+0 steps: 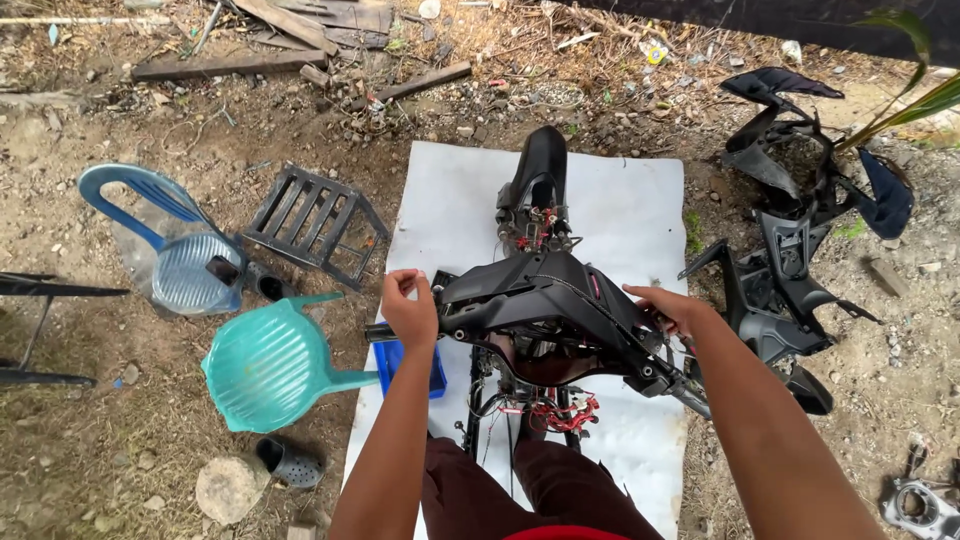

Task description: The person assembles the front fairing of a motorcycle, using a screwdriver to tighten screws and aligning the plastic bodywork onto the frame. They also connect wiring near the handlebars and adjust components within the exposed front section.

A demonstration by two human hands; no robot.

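Two bare hands on black plastic scooter handlebar cover (545, 300), over white ground sheet (440, 200): left hand (408, 308) at left end, grip pinched on something too small to tell; right hand (672, 308) at right end, grip curled around cover edge. Teal plastic chair (268, 365) nearby.

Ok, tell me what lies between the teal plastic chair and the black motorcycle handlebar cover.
In the head view, between the teal plastic chair and the black handlebar cover sit a blue plastic tray on the white sheet and the left hand.
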